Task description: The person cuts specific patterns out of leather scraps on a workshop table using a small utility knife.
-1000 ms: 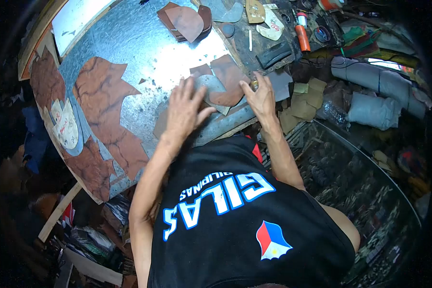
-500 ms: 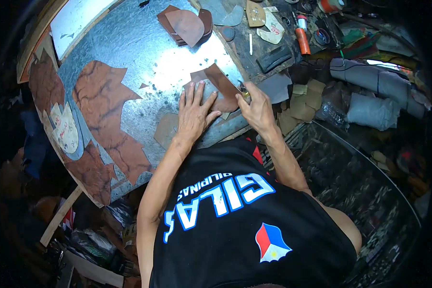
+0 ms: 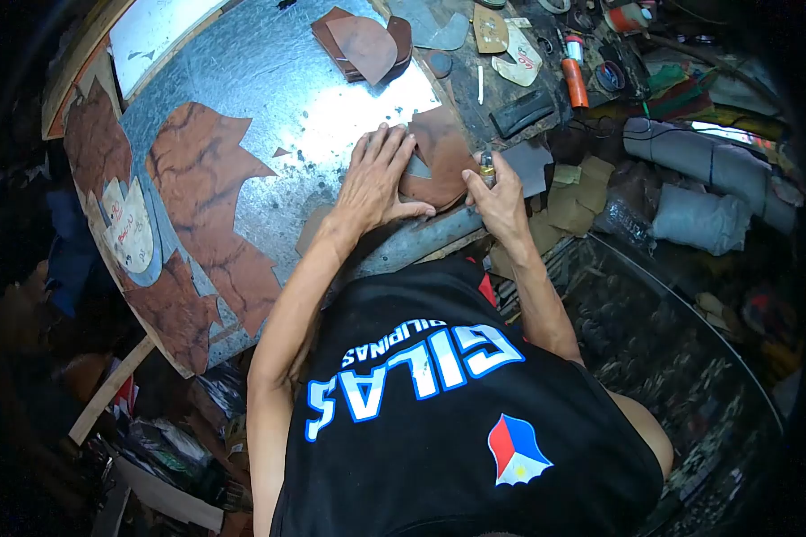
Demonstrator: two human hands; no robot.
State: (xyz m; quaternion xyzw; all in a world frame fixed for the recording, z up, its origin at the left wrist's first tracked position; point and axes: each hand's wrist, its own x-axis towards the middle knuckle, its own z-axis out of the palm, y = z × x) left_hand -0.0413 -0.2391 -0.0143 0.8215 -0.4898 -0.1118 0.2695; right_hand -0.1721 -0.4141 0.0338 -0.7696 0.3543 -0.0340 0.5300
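My left hand (image 3: 376,183) lies with fingers spread on the metal-topped table (image 3: 309,98), pressing beside and partly over a brown leather piece (image 3: 443,152). A grey patch shows between that hand and the leather. At the leather's right edge, my right hand (image 3: 497,192) is closed around a small tool (image 3: 486,167) with a yellowish handle; its tip is too small to make out. Large marbled brown leather (image 3: 210,179) lies to the left on the table. A stack of cut brown pieces (image 3: 363,46) sits near the far edge.
A white pattern piece (image 3: 130,234) rests at the left edge of the table. On the right are an orange tube (image 3: 574,83), a dark block (image 3: 522,112), a tan pattern (image 3: 490,30) and a wrapped plastic bundle (image 3: 700,217).
The leather under my hands has turned, and its brown surface lies flatter and wider. My right hand has shifted slightly right and down with the tool. The whole view has moved a little.
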